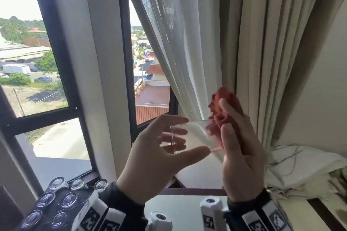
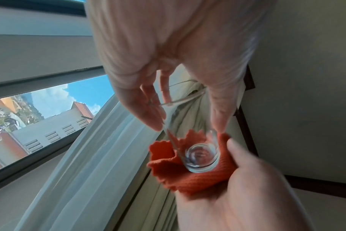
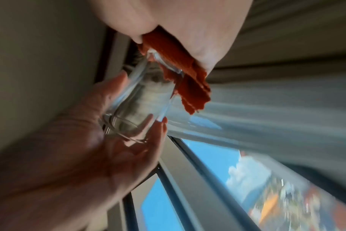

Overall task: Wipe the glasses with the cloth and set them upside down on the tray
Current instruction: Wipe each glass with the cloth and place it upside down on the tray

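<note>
A clear glass (image 1: 191, 135) is held on its side in the air before the window (image 1: 47, 73), its base toward the right hand (image 1: 242, 155). The left hand (image 1: 159, 157) grips it near the rim with thumb and fingertips. The right hand clutches a red cloth (image 1: 225, 112) bunched round the base (the base shows plainly in the left wrist view). Low at left, several glasses (image 1: 56, 200) stand upside down on a dark tray (image 1: 54, 206). Curtains (image 1: 244, 33) hang behind.

- Ahead of you, a dark-framed window (image 1: 62, 73) shows rooftops.
- A sheer curtain (image 1: 180, 43) hangs beside a beige drape (image 1: 272, 43).
- White bedding (image 1: 300, 163) lies right.
</note>
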{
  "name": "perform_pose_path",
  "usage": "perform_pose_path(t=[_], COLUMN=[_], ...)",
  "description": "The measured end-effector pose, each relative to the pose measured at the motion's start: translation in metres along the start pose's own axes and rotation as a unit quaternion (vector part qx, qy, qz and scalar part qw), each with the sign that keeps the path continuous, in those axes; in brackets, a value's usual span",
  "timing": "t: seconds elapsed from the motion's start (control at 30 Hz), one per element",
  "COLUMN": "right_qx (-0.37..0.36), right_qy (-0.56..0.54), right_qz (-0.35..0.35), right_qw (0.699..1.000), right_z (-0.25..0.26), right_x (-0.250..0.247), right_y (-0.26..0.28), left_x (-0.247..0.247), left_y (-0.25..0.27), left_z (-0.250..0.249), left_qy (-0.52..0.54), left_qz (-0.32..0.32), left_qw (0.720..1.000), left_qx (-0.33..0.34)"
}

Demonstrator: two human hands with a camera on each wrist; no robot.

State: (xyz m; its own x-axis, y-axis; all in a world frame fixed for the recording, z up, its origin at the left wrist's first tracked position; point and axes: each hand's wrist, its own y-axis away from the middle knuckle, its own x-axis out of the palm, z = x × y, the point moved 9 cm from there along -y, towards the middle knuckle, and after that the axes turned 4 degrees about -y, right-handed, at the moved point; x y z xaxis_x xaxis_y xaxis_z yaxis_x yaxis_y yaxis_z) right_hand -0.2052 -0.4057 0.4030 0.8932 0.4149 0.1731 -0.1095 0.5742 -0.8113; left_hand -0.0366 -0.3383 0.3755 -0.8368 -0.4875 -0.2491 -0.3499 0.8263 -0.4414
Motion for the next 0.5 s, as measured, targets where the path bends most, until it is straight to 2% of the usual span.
perform_pose_path(t=[0.03,0.1,0.2,0.27,0.33,0.4,0.43,0.5], right_qx=[0.001,0.082,0.274,0.308,0.296,0.237,0.175,0.039], right_qy=[0.007,-0.041,-0.17,-0.205,-0.227,-0.184,-0.127,0.013], right_qz=[0.021,0.018,-0.014,-0.046,-0.075,-0.085,-0.081,-0.01], right_qw=[1.0,0.996,0.947,0.928,0.925,0.95,0.973,0.999], right_z=[0.003,-0.006,-0.03,-0.037,-0.036,-0.032,-0.023,0.0], right_x=[0.0,-0.005,-0.001,-0.001,0.002,0.002,0.001,0.008], right_y=[-0.005,-0.016,-0.009,0.001,0.011,0.02,0.021,0.015], left_x=[0.0,-0.001,-0.002,0.0,-0.001,-0.003,-0.004,-0.003], left_y=[0.002,0.004,0.006,0.007,0.006,0.003,0.002,0.001], left_z=[-0.003,-0.008,-0.013,-0.011,-0.007,-0.005,-0.006,-0.008], left_qy=[0.006,0.016,0.028,0.036,0.044,0.04,0.035,0.021], left_qz=[-0.004,-0.017,-0.036,-0.052,-0.075,-0.095,-0.099,-0.09], left_qw=[1.0,0.999,0.996,0.995,0.994,0.993,0.993,0.995], left_qx=[0.014,0.046,0.081,0.078,0.062,0.054,0.051,0.049])
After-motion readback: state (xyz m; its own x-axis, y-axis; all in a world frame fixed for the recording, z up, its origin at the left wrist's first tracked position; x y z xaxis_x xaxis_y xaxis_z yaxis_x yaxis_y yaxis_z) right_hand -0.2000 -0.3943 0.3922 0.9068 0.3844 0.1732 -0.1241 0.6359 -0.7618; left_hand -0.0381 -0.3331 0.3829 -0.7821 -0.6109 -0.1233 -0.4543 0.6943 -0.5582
